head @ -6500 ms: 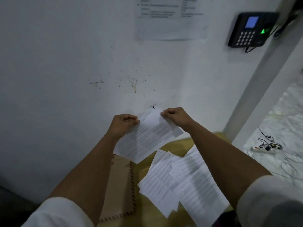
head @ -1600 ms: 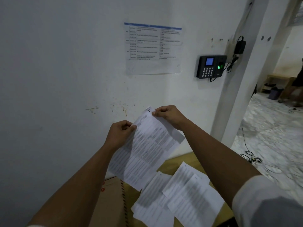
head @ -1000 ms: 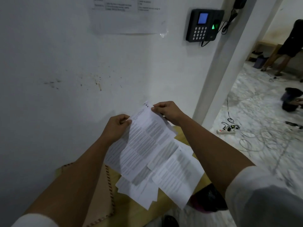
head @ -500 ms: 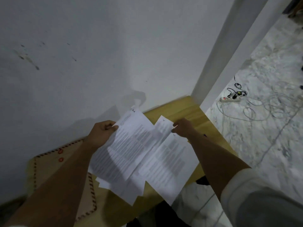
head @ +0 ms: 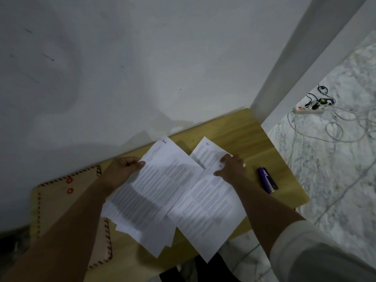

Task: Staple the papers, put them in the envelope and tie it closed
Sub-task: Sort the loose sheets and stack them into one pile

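My left hand [head: 122, 170] grips the left edge of a printed sheet marked "1" [head: 162, 180], held just above the wooden table [head: 240, 131]. My right hand [head: 232, 167] rests with spread fingers on the top of a sheet marked "3" [head: 207, 210], which lies over a sheet marked "4" [head: 205, 153]. More sheets [head: 154, 239] lie under the first one. A brown envelope [head: 55, 200] with a striped border and two red string discs lies at the left, partly under my left arm. A purple stapler [head: 266, 179] lies to the right of my right hand.
The table stands against a white wall [head: 142, 68], with a white pillar [head: 295, 58] at its far right corner. On the marble floor to the right lie a power strip [head: 307, 109] and loose cables [head: 333, 127].
My right hand let go of sheet "1" and came down onto the sheets on the table. My left hand lowered sheet "1". The view tilted down, and the stapler came into sight.
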The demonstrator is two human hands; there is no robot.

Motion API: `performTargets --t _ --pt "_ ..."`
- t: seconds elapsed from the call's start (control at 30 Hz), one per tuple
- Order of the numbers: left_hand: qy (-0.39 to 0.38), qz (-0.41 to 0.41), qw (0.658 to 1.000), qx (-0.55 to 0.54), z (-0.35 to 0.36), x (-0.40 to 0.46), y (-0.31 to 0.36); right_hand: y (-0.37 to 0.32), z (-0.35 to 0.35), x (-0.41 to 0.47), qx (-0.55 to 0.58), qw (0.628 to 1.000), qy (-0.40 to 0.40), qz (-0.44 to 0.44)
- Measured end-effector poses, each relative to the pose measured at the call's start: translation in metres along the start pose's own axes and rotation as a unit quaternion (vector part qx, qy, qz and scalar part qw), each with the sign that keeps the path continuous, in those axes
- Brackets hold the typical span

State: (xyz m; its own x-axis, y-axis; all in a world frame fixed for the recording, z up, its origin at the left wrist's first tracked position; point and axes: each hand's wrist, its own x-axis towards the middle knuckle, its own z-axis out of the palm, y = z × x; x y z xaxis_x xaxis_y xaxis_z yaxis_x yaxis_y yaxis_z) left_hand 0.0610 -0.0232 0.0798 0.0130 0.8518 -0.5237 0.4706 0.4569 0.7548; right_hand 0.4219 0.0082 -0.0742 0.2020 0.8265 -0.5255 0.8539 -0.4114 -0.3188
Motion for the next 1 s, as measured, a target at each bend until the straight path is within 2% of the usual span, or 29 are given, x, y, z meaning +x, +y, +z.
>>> performTargets --t 0.17,0.33,0.5,0.6,0.77,1.0 --pt "0.019 -0.007 1.000 -0.003 0.001 -0.007 -0.004 0.002 0.000 0.000 -0.007 1.000 0.008 -0.023" --pt "0.023 -0.004 1.000 0.005 0.006 -0.015 -0.006 0.012 0.003 0.012 0.054 0.997 0.016 -0.050" --pt "0.014 0.003 1.000 -0.006 0.011 -0.017 -0.007 0.008 0.003 0.011 -0.008 0.996 0.077 -0.045" --pt "0.019 0.015 1.000 -0.002 0.015 -0.021 -0.006 0.009 0.000 0.005 -0.024 0.994 0.087 -0.061" --pt "0.009 0.034 0.999 0.014 0.005 -0.044 0.004 -0.001 -0.040 -0.026 0.075 0.990 0.040 -0.116" --pt "0.013 0.128 0.992 0.005 -0.031 -0.104 0.036 -0.055 -0.143 -0.114 0.231 0.952 -0.005 -0.200"
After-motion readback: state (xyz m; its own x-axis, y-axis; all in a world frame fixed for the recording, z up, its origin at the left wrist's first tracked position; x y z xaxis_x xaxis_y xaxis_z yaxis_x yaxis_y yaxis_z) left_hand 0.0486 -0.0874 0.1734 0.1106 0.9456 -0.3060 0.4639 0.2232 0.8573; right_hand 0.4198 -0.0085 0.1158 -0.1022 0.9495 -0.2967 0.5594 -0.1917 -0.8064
